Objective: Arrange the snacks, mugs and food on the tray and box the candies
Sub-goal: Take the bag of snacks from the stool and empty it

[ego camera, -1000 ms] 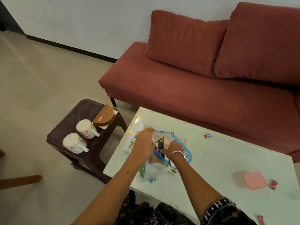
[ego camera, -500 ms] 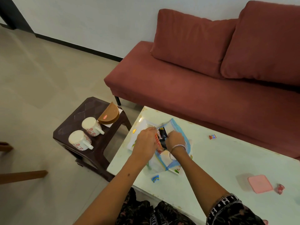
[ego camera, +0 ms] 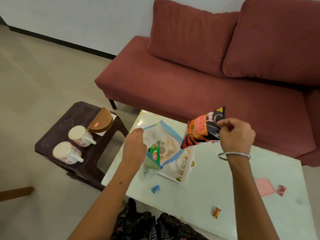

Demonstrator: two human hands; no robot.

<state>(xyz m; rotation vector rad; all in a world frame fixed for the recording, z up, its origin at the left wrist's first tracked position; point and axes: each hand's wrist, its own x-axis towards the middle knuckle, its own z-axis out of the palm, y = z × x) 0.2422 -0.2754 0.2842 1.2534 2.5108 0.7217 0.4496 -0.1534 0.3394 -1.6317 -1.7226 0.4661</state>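
Overhead, the right hand point(ego camera: 235, 134) pinched a crinkled black-and-orange snack packet point(ego camera: 203, 128) by its edge, holding it in the air above the far side of the pale table point(ego camera: 242, 196). The left hand point(ego camera: 135, 148) gripped the rim of a clear zip bag point(ego camera: 164, 142) with a blue seal strip, its thin plastic lifted and slack; a glossy green packet point(ego camera: 155, 151) showed inside it, just beside the fingers. Under the bag lay a flat white tray point(ego camera: 186, 168) with a printed picture on its face, one corner near the table's middle.

Small wrapped candies lay scattered on the tabletop: a blue one point(ego camera: 155, 189) near the front edge, a red-and-yellow one point(ego camera: 216, 212) further right, a red one point(ego camera: 281, 190) beside a flat pink square lid point(ego camera: 264, 187). A thin metal bangle point(ego camera: 233, 155) circled the right wrist.

To the left stood a dark brown plastic stool point(ego camera: 74, 153) with a faceted top. On it two white mugs, the near mug point(ego camera: 66, 153) and the far mug point(ego camera: 81, 134), lay on their sides, patterned with red flowers, handles toward the table. Behind them leaned a brown half-round container point(ego camera: 101, 122). A rust-red fabric sofa point(ego camera: 207, 84) with soft cushions ran along the wall behind the table.
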